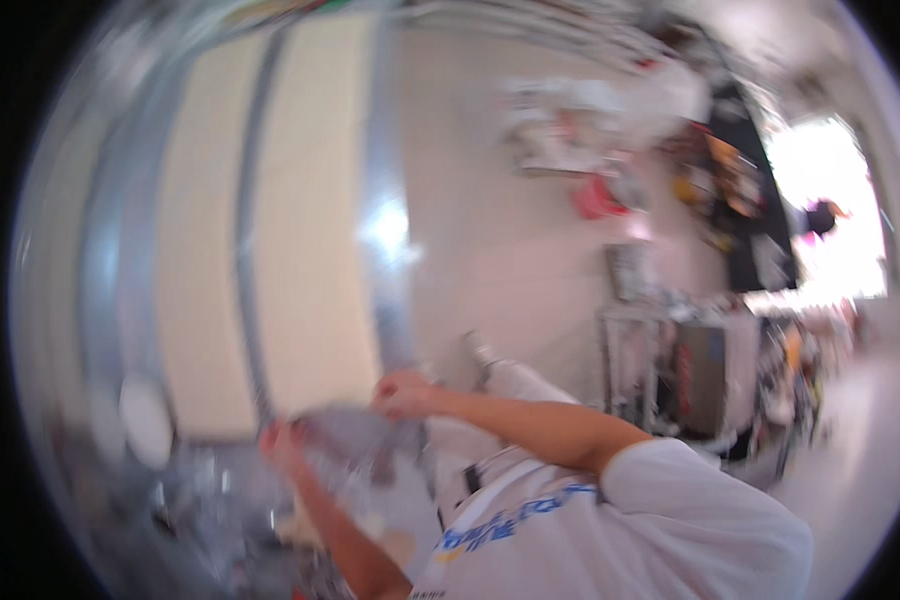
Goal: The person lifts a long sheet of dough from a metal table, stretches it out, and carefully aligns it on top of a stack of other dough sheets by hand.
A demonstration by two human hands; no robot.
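Two long, flat cream-coloured sheets run side by side along a shiny metal table [390, 250]. At the near end of the right-hand cream sheet [315, 220], my left hand [285, 442] is closed at its left corner. My right hand [402, 395] is closed at the right corner of that same end. The fingers are blurred, and the sheet's material cannot be told. Left of it, with a narrow metal gap between, lies the other cream sheet [205, 240], which neither hand touches.
A white round object [146, 420] stands by the left sheet's near end. Loose, blurred items lie below my left hand. On the floor to the right are a pinkish-red container [596, 196] and white bags [570, 115]. A metal-framed stand [630, 320] is nearer; a bright doorway [835, 190] lies beyond.
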